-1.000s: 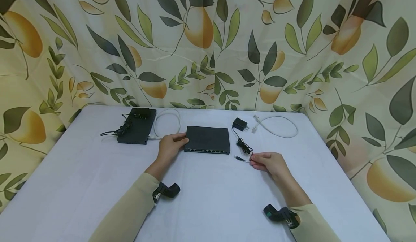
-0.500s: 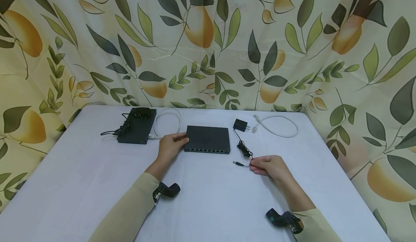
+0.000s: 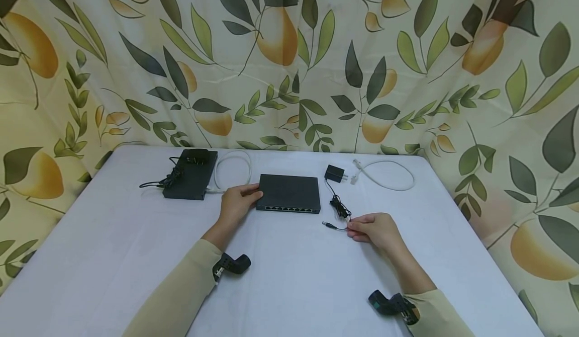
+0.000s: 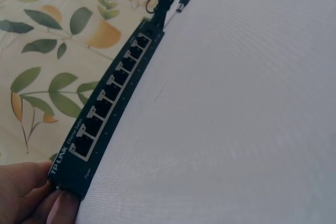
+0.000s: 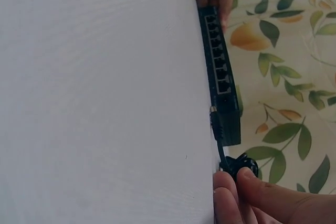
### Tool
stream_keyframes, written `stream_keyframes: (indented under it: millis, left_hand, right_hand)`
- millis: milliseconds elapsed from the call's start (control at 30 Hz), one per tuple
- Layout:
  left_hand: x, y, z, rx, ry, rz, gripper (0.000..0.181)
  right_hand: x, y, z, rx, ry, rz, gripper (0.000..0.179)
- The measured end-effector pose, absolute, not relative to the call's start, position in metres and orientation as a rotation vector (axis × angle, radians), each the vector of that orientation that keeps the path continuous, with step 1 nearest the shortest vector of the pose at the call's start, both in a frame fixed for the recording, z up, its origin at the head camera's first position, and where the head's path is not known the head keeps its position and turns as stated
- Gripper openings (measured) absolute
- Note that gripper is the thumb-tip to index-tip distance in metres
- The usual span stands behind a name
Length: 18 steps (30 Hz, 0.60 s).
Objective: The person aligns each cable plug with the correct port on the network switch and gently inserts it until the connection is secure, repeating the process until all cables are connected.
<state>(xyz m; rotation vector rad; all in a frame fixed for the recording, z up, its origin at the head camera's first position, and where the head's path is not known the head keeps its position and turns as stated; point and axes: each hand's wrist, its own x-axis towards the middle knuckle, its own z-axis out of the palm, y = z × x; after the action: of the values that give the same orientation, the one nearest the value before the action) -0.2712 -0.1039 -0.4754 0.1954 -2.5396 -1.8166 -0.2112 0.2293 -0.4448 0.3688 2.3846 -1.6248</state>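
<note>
A black TP-LINK Ethernet switch (image 3: 288,193) lies mid-table, its row of ports (image 4: 110,98) facing the person. My left hand (image 3: 237,203) grips its left end, thumb and fingers at the corner. To the right, my right hand (image 3: 373,228) pinches the thin black cord of a power adapter (image 3: 334,173) between thumb and fingers. The cord's barrel plug (image 5: 215,121) sticks out past the fingertips toward the switch, apart from it. Between adapter and hand lies the cord's tied bundle (image 3: 340,206).
Left of the switch is another black box (image 3: 194,188) with a bundled black adapter cord (image 3: 172,178) on it. A white network cable (image 3: 250,168) loops beside that box. Another white network cable (image 3: 398,189) lies at the back right. A patterned curtain (image 3: 289,100) hangs behind the table.
My right hand has drawn slightly toward the person, then edged back up, and the barrel plug has shifted a little left. The left hand and the switch stay in place.
</note>
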Motion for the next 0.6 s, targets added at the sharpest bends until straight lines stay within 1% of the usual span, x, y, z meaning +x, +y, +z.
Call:
stream_keyframes:
  millis: [467, 600]
  left_hand:
    - [-0.271, -0.104, -0.476, 0.197, -2.532, -1.816, 0.033]
    - [-0.271, -0.105, -0.476, 0.199, -2.538, -1.807, 0.033]
  right_hand:
    - [-0.206, 0.23, -0.435, 0.311, 2.59, -1.371, 0.021]
    - [-0.203, 0.224, -0.427, 0.193, 2.772, -1.256, 0.022]
